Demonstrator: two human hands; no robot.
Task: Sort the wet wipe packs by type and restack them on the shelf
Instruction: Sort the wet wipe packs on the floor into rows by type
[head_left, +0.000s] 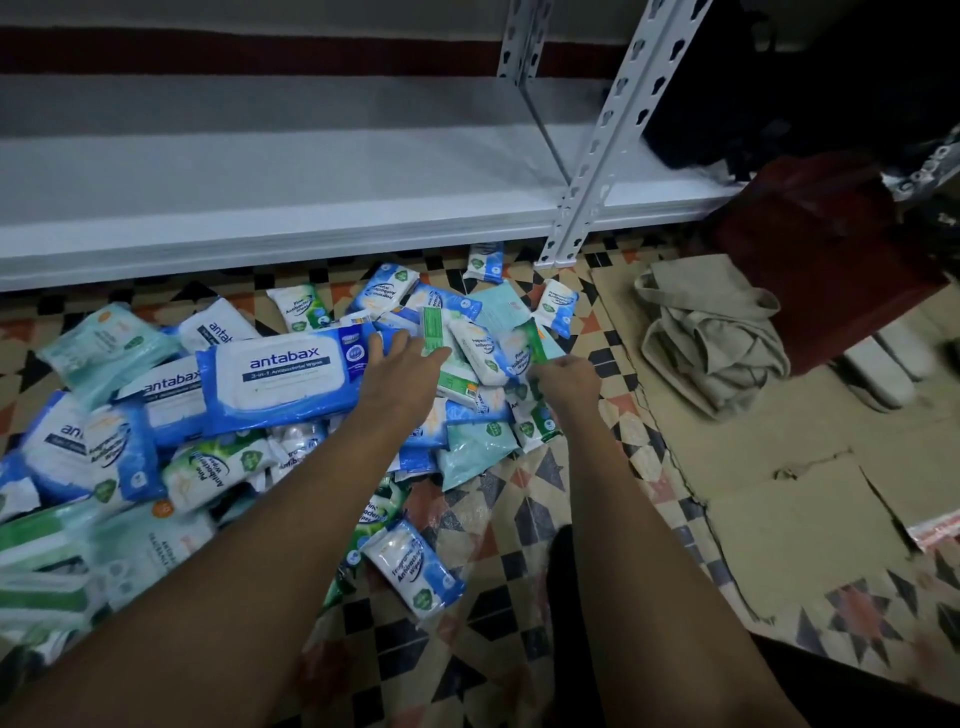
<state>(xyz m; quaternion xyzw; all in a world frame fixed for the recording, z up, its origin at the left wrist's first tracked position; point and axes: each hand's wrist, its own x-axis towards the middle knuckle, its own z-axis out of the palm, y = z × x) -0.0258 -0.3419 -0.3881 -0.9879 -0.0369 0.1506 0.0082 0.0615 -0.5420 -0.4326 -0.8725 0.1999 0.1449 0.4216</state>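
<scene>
Far left: light teal and green packs (98, 345) lying jumbled on the tiled floor (498, 613), mixed types overlapping, nothing grouped yet.

Next over: big blue antabax pack (283, 379) sitting on top of the heap, tilted, two more of the same kind half-buried just beside it. Probably the easiest type to pull out first, being largest and topmost.

Centre: left hand (402, 371) reaching over the right edge of that big pack, fingers fairly straight and spread, tips landing on a narrow green pack (435, 332). Not gripping anything that shows; looking like pushing or feeling through the pile.

Right of centre: right hand (566, 376) curling round the lower end of a green-edged pack (532, 343), pinching it, apparently lifting it clear of the small white-and-blue packs (485, 353) underneath.

Near edge: one small blue pack (415, 569) lying alone, apart from the heap.

Above: white shelf (260, 208) standing bare across its visible span, waiting for stacks. Sorting judged barely begun.

Far right: beige cloth bag (711, 332) slumped on flattened cardboard (789, 519), red box (815, 249) behind it, touching the bag's top.
</scene>
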